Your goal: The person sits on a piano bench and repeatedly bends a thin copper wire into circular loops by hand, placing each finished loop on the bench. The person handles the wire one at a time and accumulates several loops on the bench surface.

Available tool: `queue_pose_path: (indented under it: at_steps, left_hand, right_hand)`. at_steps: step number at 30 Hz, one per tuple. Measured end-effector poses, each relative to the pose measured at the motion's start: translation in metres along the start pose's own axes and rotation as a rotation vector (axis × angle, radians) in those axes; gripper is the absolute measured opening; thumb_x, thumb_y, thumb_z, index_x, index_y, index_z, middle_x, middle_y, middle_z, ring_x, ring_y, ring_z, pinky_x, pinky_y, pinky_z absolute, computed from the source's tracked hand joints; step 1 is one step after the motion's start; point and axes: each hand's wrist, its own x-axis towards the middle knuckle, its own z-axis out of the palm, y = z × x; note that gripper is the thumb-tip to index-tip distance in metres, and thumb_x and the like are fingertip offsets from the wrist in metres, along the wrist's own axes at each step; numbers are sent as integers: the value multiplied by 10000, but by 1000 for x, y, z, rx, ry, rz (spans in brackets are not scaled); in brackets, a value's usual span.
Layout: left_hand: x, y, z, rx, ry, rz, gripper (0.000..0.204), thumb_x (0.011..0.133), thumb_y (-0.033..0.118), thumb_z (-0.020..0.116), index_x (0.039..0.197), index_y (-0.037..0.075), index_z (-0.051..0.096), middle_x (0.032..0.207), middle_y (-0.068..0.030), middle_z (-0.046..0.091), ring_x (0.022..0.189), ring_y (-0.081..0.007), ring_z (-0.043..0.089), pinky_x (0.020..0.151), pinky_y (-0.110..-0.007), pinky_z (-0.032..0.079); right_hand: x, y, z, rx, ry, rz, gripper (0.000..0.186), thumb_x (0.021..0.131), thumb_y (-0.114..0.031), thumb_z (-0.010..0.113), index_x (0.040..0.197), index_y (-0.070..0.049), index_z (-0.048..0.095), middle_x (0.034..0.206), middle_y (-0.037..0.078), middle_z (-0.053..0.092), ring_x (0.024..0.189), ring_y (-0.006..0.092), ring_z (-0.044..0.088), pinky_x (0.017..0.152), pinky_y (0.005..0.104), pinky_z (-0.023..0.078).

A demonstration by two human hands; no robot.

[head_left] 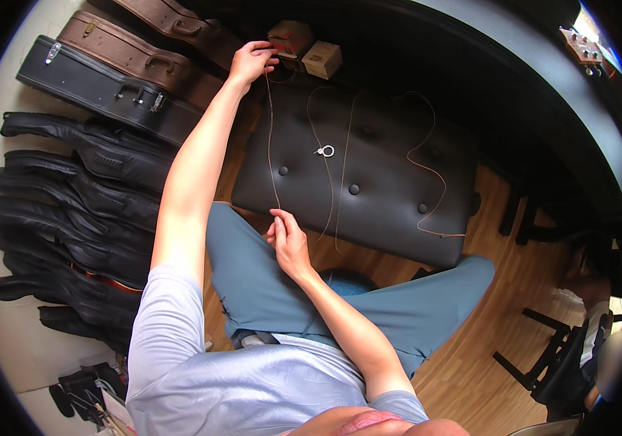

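The left hand (251, 61) is stretched far out and pinches one end of a thin coppery guitar string (270, 145). The right hand (287, 243) pinches the same string near the knees, so it runs tight between them. More of the string lies in loose loops on the dark padded bench (383, 182), beside a small ring (327, 151).
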Motion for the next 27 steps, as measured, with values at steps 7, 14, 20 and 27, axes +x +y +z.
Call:
queue_pose_path:
  at_steps: [7, 14, 20, 27]
  left_hand:
    - [28, -40, 35, 399, -216, 30, 295, 962, 82, 610, 1238, -16, 645, 1053, -80, 768, 895, -146, 719, 831, -289, 557]
    - [20, -67, 52, 907, -293, 201, 236, 908, 158, 682, 1118, 79, 753, 1058, -132, 763, 1001, -260, 729, 897, -353, 557]
    - [-16, -69, 44, 800, -245, 276, 289, 902, 217, 711, 1154, 78, 740, 1133, -164, 732, 1093, -323, 690, 963, -394, 532]
    - [-61, -82, 31, 753, -139, 526, 463, 880, 314, 753, 1277, 96, 657, 1299, -145, 640, 1249, -336, 569, 1062, -415, 459]
  right_hand:
    - [3, 6, 0, 14, 22, 35, 237, 1079, -172, 479, 1213, -2, 576, 933, 108, 722, 802, 176, 696, 744, 321, 553]
    - [1, 14, -5, -159, 61, 7, 266, 1049, -193, 542, 1178, 1, 669, 1019, 132, 752, 900, 214, 725, 831, 332, 551]
    - [-2, 33, -9, -435, 89, -41, 284, 986, -216, 600, 1156, -7, 691, 1083, 221, 722, 1049, 397, 675, 924, 434, 524]
    - [-5, 33, -10, -513, 59, 30, 445, 966, -285, 628, 1274, 35, 637, 1218, 265, 671, 1162, 416, 628, 1019, 452, 483]
